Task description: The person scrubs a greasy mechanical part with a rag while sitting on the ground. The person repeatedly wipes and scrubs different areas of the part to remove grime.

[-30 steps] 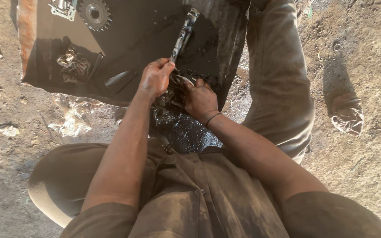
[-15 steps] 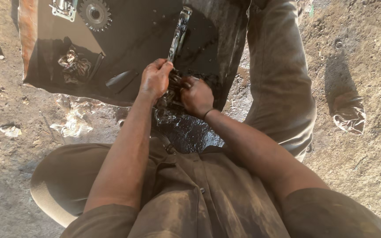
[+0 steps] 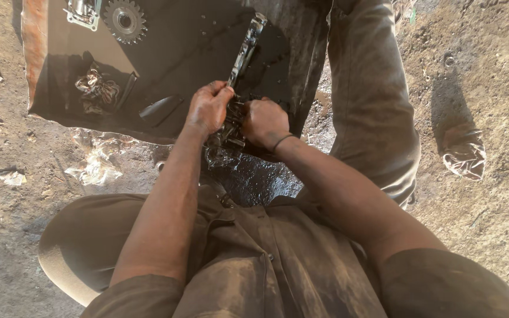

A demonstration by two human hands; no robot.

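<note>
from the head view, my left hand [image 3: 209, 107] is curled tight around the lower end of a long metal wrench [image 3: 244, 50], whose shaft runs up and away over the dark sheet [image 3: 189, 41]. my right hand [image 3: 264, 122] is closed in a fist on a greasy metal part [image 3: 228, 136] that sits between both hands, just above my lap. the part looks heavy, rigid and slick with oil (the ground under it is wet and black too), so i judge the best hold is low on the solid body, fingers wrapped fully round, not on the shiny edges. the wrench is stiff steel and likely slippery as well; gripping near its end gives leverage.

the sheet lies flat on bare, dusty earth and carries a toothed sprocket [image 3: 124, 20], a crumpled rag [image 3: 96, 90] and a dark curved piece [image 3: 159, 106]. scraps of crumpled plastic [image 3: 92, 171] lie on the dirt beside my left knee. strong sun, hard shadows, outdoors.
</note>
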